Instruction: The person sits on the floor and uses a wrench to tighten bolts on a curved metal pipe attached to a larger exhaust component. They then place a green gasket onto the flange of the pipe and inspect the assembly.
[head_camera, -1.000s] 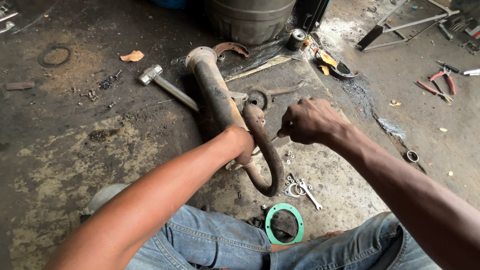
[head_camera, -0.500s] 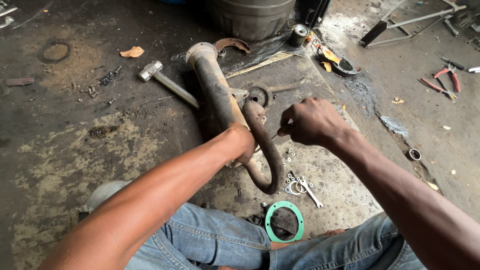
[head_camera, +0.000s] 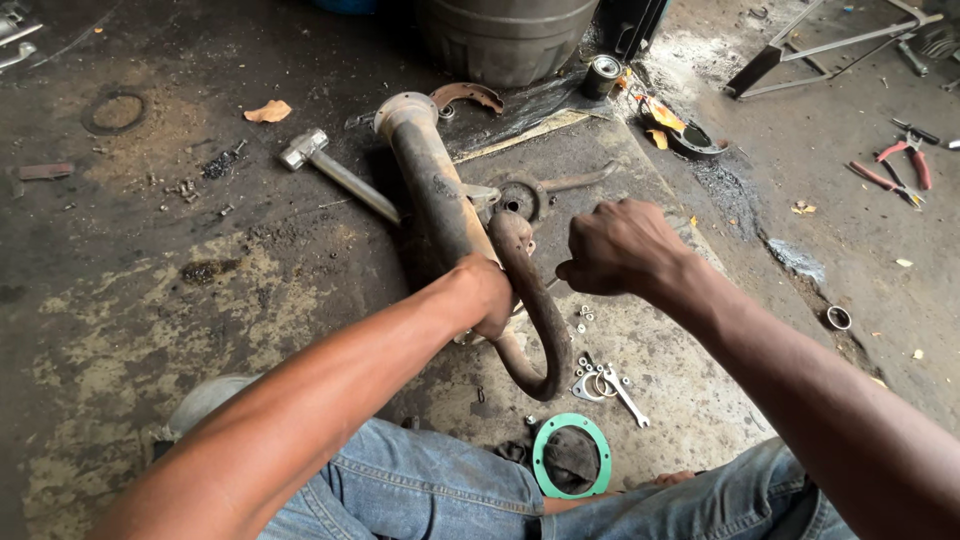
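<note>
Stained concrete floor (head_camera: 200, 300), oily and gritty, strewn with parts. Rusty bent exhaust pipe (head_camera: 440, 200) lying across the middle, flared mouth away, curved end looping back toward denim-clad knees. Left hand (head_camera: 490, 295) wrapped round the pipe at the start of the bend, gripping it; right hand (head_camera: 620, 245) closed in a fist just beside the curve, perhaps pinching something small, though too hidden to tell. Best done, judging by the grip: brace firmly with the left, keep the pipe flat against the floor, work in short controlled motions at the bend. Little slack on the right: loose nuts and a small spanner (head_camera: 625, 390) near the curve, green gasket ring (head_camera: 572, 455) by the knees. More open floor leftward, past the hammer (head_camera: 335, 170); red-handled pliers (head_camera: 905, 160) well apart.
</note>
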